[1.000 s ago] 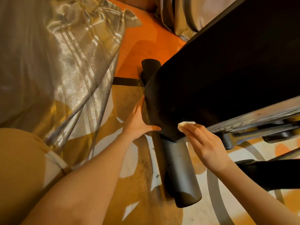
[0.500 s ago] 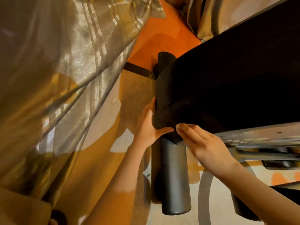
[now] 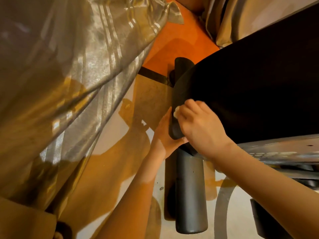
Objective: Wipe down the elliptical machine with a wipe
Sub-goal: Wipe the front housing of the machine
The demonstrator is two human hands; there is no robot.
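1. Far left: a shiny curtain (image 3: 72, 80) hangs over the patterned floor (image 3: 107, 169), close beside the work area but not touching either hand.
2. Left hand (image 3: 164, 133): fingers lie straight and relaxed against the left edge of the machine's black cover (image 3: 250, 94), thumb hooked under its lower corner – bracing it, not gripping.
3. Wipe (image 3: 176, 111): only a small white corner shows, pressed on the cover's rounded left end, just above the left hand's fingertips.
4. Right hand (image 3: 202, 128): fingers curled round the wipe, holding it against the cover.
5. Below the hands: a grey tube foot (image 3: 189, 195) lies on the floor, running near to far under the cover.
6. Risk, in my judgement: the wipe is bunched small, so strokes may leave strips of the cover uncleaned – it could also slip from the fingers at the curved edge. The cover's underside is in deep shadow; missed dirt there would be hard to spot.
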